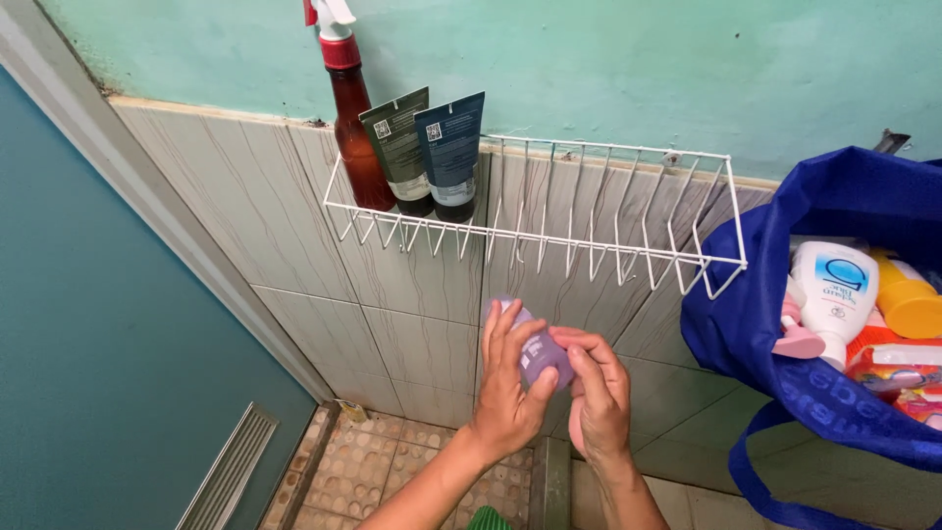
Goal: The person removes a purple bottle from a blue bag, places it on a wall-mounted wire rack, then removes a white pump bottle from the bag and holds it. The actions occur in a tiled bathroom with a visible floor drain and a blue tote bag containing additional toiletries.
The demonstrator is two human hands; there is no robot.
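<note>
Both of my hands hold one small purple bottle (541, 351) in front of the tiled wall, below a white wire rack (608, 253). My left hand (507, 388) wraps its fingers over the bottle's left side and top. My right hand (599, 393) grips it from the right, with something pink showing beneath the palm. The rack's left end carries a brown spray bottle (355, 128) with a red and white trigger, and two upright tubes, one dark green (400, 152) and one dark blue (453, 155). The rest of the rack is bare wire.
A blue fabric bag (775, 324) hangs open at the right, holding a white bottle (839, 290), an orange bottle (908, 299), a pink pump top and colourful packets. A teal door (108, 363) stands at the left. Pebble floor tiles and a metal drain grate (231, 476) lie below.
</note>
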